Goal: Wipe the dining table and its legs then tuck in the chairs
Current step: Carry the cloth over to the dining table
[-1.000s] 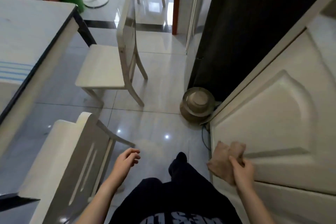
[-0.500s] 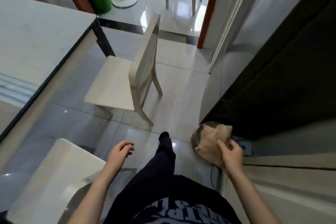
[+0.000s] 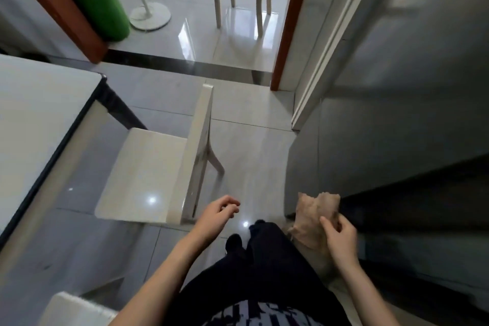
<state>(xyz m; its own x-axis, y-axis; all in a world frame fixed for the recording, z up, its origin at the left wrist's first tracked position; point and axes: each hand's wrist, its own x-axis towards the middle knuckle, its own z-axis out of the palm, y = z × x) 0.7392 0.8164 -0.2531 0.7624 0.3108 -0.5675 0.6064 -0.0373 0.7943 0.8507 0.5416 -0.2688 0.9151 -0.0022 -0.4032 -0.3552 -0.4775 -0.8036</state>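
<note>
My right hand (image 3: pixel 340 239) is closed on the cloth (image 3: pixel 316 216), fingers pinching its lower part so the loose end stands up above my knuckles, bunched and ready rather than spread flat for wiping. I carry it out at my side, clear of my legs, which suggests I am walking with it, not working yet. My left hand (image 3: pixel 217 216) is empty, fingers loosely curled, free to take hold of something. Just ahead and left of that hand stands a chair (image 3: pixel 158 169), its back edge nearest my fingers and its seat pulled well out from the dining table (image 3: pixel 39 119), which lies farther off to the left. A dark table leg (image 3: pixel 121 111) shows beyond the seat. Near my left elbow, another chair's corner (image 3: pixel 76 308) pokes in. I judge the wiping has not begun here; the chairs stand out to leave the legs reachable.
</note>
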